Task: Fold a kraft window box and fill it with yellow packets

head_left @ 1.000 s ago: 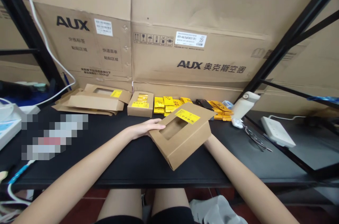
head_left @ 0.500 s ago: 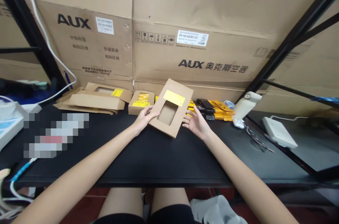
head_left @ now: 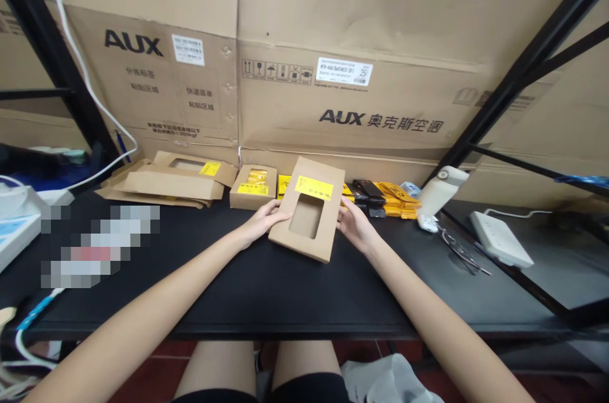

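Note:
A brown cardboard box [head_left: 280,235] with a cut-out window and a yellow label is held tilted above the black table. My left hand [head_left: 261,220] grips its left edge, thumb on the front face. At the right edge is my right hand [head_left: 354,225], fingers against the side and partly hidden behind it. Through the window only bare cardboard shows. Behind my left hand stands a similar box [head_left: 239,198] with yellow packets inside. Black sachets [head_left: 369,190] and orange sachets [head_left: 397,197] lie in a row beyond my right hand.
Flattened window boxes [head_left: 176,181] lie stacked at the back left. A cream bottle [head_left: 443,190], a white earphone case [head_left: 427,223], glasses [head_left: 459,251] and a white power strip [head_left: 501,239] are on the right. Large cardboard [head_left: 404,22] walls the back; black shelf posts [head_left: 523,70] flank it.
The box has turned more upright and moved slightly down and toward me. My right hand has closed in on its right edge. A yellow packet behind it shows more now.

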The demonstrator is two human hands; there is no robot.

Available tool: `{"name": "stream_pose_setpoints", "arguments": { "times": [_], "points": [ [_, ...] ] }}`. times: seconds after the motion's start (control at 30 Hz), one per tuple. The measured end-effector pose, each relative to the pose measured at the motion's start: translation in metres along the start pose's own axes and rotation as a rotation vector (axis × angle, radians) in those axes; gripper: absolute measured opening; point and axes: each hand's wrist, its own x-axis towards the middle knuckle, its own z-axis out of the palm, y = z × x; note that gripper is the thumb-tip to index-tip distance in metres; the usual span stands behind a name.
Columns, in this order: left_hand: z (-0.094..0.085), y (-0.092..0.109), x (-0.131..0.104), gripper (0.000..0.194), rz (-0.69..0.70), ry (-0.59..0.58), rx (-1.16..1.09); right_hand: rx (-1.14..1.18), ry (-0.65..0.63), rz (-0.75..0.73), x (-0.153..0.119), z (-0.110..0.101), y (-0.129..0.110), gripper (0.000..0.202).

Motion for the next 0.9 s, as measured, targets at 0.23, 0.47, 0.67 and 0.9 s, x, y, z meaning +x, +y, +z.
{"name": "stream_pose_setpoints", "arguments": {
  "times": [0.23, 0.47, 0.67, 0.9],
  "points": [
    [-0.007, -0.007, 0.006, 0.047, 0.02, 0.04, 0.015, -0.001, -0.014, 0.002, 0.0, -0.001, 0.002, 0.027],
    [-0.012, -0.002, 0.003, 0.052, -0.227, -0.064, -0.116, 0.067, 0.017, -0.029, 0.001, -0.001, 0.0, 0.034],
    [-0.019, 0.003, 0.003, 0.041, -0.361, 0.016, -0.355, 0.038, 0.034, -0.068, 0.002, -0.008, -0.003, 0.033],
    [-0.027, 0.009, 0.007, 0.058, 0.049, 0.04, -0.67, 0.147, 0.102, -0.134, 0.004, -0.009, -0.008, 0.041]
  ]
}}
